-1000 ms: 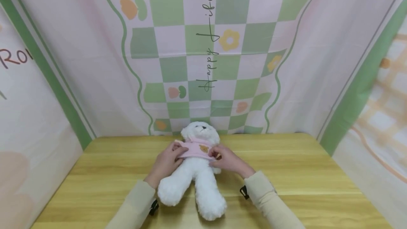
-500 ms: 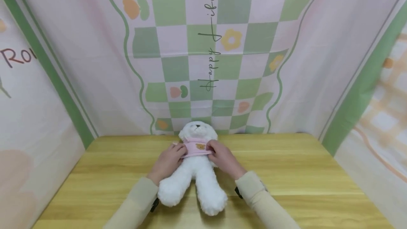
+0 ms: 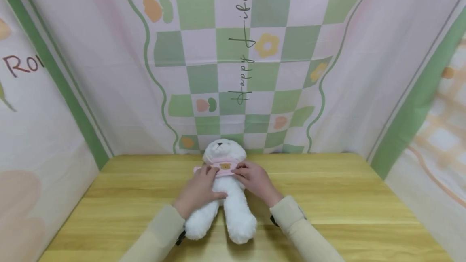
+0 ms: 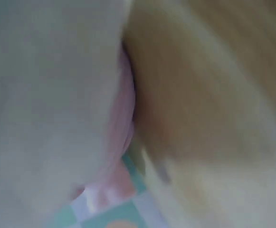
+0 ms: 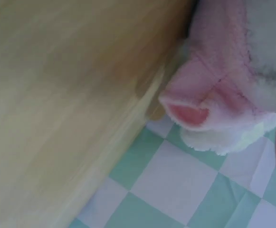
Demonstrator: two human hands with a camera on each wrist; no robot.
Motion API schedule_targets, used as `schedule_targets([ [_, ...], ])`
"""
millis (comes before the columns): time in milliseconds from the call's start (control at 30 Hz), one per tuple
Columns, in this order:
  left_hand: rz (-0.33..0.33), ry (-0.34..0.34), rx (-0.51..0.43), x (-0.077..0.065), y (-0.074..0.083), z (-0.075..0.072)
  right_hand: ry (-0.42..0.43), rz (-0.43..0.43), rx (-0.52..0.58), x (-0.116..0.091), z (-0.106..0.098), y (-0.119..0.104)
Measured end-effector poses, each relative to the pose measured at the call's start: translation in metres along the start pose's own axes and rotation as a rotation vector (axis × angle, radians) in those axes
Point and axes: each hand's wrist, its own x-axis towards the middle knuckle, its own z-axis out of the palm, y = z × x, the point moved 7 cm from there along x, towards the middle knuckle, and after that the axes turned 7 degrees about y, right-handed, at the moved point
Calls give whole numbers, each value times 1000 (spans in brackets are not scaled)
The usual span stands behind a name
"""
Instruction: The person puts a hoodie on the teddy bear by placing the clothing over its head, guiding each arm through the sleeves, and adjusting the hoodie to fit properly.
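A white plush bear (image 3: 240, 213) lies on its back on the wooden table, its head toward the patterned backdrop. It wears a pink shirt (image 3: 228, 172) with a brown bear print on the chest. My left hand (image 3: 198, 189) rests on the bear's side, fingertips on the shirt and thumb stretched across the belly. With thumb and fingers, my right hand (image 3: 256, 179) pinches the shirt's lower edge on the other side. The right wrist view shows a pink sleeve (image 5: 190, 114) with an open end and no arm showing in it. Blurred white fur (image 4: 47, 104) fills much of the left wrist view.
The wooden table (image 3: 327, 205) extends to both sides of the bear. Behind it hangs a green-and-white checked cloth backdrop (image 3: 233, 76), close to the bear's head. More printed cloth (image 3: 47, 132) stands along the left and right sides.
The bear's head has turned toward the left. My left thumb has spread away from the fingers onto the belly. My right hand has stayed near the shirt's edge, its fingers shifting there.
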Motion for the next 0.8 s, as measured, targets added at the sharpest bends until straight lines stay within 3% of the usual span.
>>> schedule_targets([
  [167, -5, 148, 6, 0, 6, 1, 141, -189, -48, -9, -9, -7],
  [300, -6, 195, 25, -1, 11, 1, 169, -236, -50, -14, -9, -10],
  [433, 13, 200, 50, -2, 14, 0, 128, -67, -74, -15, -7, -5],
  [567, 29, 199, 73, -3, 15, 1, 19, 240, -34, -15, -4, 7],
  [667, 26, 212, 87, -3, 16, 1, -49, 428, 76, -18, -2, 15],
  [800, -3, 230, 97, -3, 15, 2, -101, 511, 215, -20, 0, 21],
])
